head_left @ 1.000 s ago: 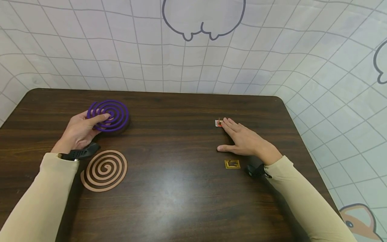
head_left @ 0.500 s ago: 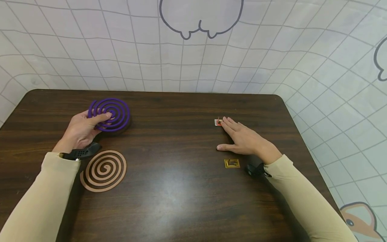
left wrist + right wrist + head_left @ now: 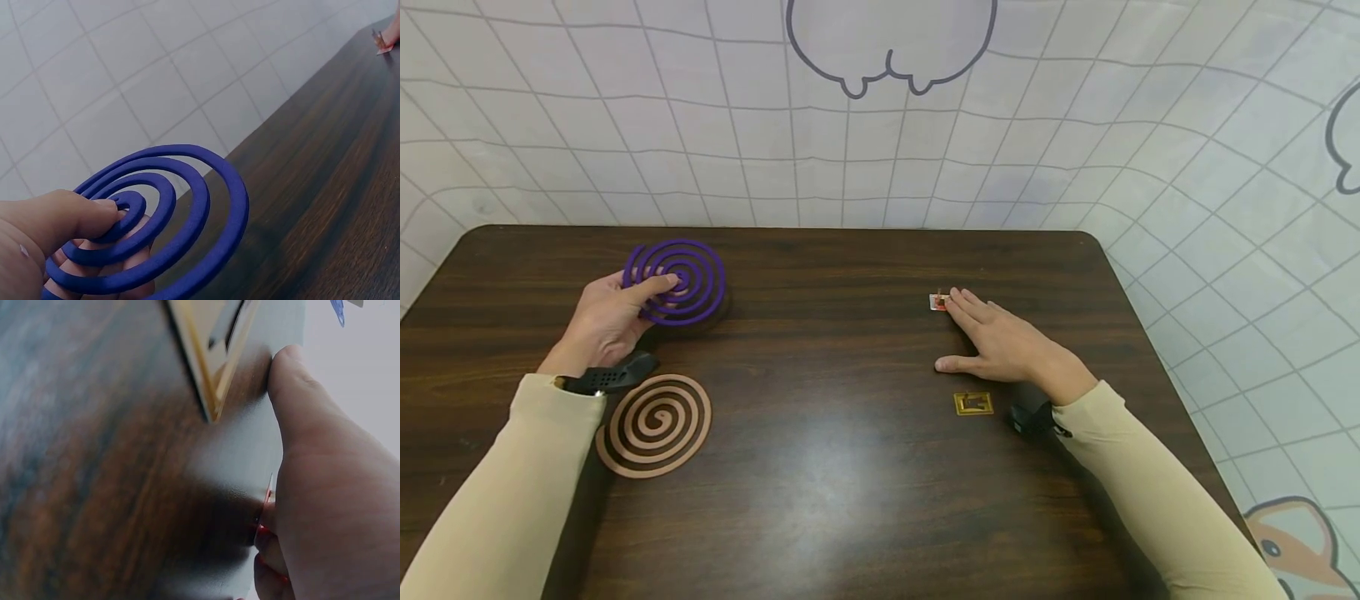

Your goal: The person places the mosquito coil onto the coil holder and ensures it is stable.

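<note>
On the left, my left hand [image 3: 610, 321] holds a purple mosquito coil [image 3: 683, 278] above the table. In the left wrist view the thumb presses on the coil's centre, with the fingers beneath it. A brown mosquito coil [image 3: 660, 419] lies flat, close to the left wrist. On the right, my right hand [image 3: 1000, 342] lies spread and palm down, its fingertips at a small red and white plate [image 3: 937, 302] with an upright tab; they cover part of it. Nearer the front, below the thumb, lies a gold metal plate [image 3: 973, 404] with a cut-out, likely a coil stand.
Everything is on a dark wood table [image 3: 820, 517] with rounded far corners. A white cloth backdrop [image 3: 700, 125] with a grid pattern rises behind it and along the right side. A black band [image 3: 610, 377] sits on the left wrist, and another [image 3: 1030, 419] on the right.
My left hand has shifted slightly to the right with the purple coil. The right hand keeps its place at the red and white plate; the head view has drifted a little.
</note>
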A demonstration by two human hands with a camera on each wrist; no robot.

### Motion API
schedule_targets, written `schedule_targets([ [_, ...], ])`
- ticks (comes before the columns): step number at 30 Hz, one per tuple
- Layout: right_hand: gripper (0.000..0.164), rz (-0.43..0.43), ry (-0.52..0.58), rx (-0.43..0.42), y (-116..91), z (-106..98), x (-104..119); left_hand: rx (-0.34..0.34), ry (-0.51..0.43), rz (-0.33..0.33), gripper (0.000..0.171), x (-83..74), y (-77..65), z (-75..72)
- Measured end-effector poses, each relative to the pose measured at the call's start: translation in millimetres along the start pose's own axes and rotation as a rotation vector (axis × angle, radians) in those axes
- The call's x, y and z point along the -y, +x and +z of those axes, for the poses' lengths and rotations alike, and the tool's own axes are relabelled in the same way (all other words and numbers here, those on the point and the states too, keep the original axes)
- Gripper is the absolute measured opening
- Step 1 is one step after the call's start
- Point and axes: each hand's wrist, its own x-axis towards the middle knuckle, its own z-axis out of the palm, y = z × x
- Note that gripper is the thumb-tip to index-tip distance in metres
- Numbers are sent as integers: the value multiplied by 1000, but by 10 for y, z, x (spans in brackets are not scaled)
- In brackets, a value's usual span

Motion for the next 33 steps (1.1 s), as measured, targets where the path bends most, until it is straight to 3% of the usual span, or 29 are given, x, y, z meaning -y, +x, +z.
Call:
schedule_targets([
  [6, 103, 1, 5, 3, -4, 6, -19, -2, 70, 17, 10, 14, -14, 67],
  [14, 103, -1, 12, 9, -24, -3, -25, -17, 48, 27, 7, 17, -8, 158],
  [21, 102, -9, 17, 0, -45, -11, -21, -1, 78, 35, 16, 22, -2, 218],
  [33, 102, -9, 3, 0, -31, -6, -9, 10, 91, 40, 15, 27, -11, 345],
])
